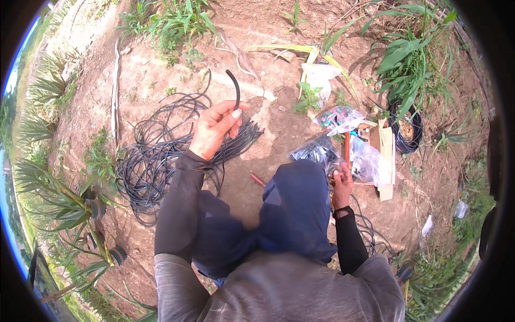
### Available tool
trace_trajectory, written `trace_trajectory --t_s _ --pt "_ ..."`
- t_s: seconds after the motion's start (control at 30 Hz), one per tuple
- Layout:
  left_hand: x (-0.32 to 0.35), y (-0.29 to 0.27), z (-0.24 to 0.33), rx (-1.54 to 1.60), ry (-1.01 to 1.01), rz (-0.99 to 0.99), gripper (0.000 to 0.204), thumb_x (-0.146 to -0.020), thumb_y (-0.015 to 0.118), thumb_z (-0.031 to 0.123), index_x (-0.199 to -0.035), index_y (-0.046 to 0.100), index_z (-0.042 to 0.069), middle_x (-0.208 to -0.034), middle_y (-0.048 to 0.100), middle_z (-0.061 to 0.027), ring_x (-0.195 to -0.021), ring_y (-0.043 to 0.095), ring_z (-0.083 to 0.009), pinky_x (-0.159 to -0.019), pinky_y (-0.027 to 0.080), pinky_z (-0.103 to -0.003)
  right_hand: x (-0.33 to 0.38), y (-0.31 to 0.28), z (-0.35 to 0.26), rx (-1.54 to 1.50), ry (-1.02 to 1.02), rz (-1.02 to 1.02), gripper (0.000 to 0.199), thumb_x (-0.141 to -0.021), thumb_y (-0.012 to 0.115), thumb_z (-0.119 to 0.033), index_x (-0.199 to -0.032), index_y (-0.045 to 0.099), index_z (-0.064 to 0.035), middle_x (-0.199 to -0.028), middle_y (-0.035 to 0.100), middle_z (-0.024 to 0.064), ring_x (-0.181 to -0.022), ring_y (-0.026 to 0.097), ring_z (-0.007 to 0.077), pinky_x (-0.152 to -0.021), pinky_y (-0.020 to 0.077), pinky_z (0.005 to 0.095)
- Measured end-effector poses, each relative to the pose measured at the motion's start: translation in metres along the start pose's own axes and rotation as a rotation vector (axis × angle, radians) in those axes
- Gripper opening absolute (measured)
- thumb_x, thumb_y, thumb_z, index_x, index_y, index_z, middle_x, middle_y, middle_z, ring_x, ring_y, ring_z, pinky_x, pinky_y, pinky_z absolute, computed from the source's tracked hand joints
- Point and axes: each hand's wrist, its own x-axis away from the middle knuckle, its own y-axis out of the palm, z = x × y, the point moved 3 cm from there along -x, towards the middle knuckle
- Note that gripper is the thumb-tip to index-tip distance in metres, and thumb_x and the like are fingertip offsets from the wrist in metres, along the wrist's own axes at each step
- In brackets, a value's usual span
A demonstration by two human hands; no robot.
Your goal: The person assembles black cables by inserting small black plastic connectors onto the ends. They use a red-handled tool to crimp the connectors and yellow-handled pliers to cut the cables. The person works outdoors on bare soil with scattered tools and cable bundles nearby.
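My left hand (217,129) is raised over the ground, its thumb and fingers pinched round a short piece of black tubing (234,86). The tubing's free end curves up and to the left. Below and behind that hand lies a tangled heap of thin black tubing (153,161), with many cut ends bunched at its right. Beside my right knee, my right hand (341,188) has its fingers curled together next to an open box (386,155). What sits in those fingers is too small to make out. An orange upright strip (347,147) stands just beyond the fingertips.
Clear plastic bags of small parts (339,118) lie in and around the box, with a dark-filled bag (316,153) near my knee. A black coil (406,126) rests at the right. A reddish stick (257,179) lies between my feet. Spiky plants (53,188) line the left.
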Motion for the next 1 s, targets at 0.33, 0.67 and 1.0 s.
trace_trajectory --t_s 0.33,0.67,1.0 --pt "0.011 0.013 0.001 -0.098 0.018 -0.124 0.033 -0.099 0.052 0.007 -0.131 0.057 0.0 -0.063 0.05 0.002 -0.053 0.047 -0.0054 -0.051 0.039 -0.02 0.023 0.152 -0.215 -0.654 -0.002 -0.639 0.018 -0.092 0.065 -0.003 -0.108 0.059 -0.0087 -0.102 0.068 0.0088 -0.084 0.067 0.0157 -0.073 0.0539 0.026" --pt "0.014 0.002 0.0 0.035 -0.039 -0.102 0.028 -0.098 0.056 0.014 -0.123 0.062 0.001 -0.067 0.052 0.0037 -0.057 0.047 -0.005 -0.053 0.039 -0.022 0.133 0.234 -0.326 -0.725 -0.605 -1.546 0.011 -0.083 0.073 -0.002 -0.093 0.07 0.0023 -0.093 0.065 0.0211 -0.076 0.067 0.0266 -0.067 0.0571 0.0356" --pt "0.017 -0.006 0.002 0.055 -0.126 -0.098 0.023 -0.094 0.056 0.011 -0.111 0.067 0.002 -0.069 0.054 0.0051 -0.061 0.047 -0.0036 -0.056 0.037 -0.02 0.147 0.241 -0.358 -0.55 -0.692 -1.634 0.01 -0.085 0.074 -0.005 -0.095 0.073 -0.0021 -0.095 0.071 0.0192 -0.079 0.066 0.0239 -0.066 0.0555 0.0272"
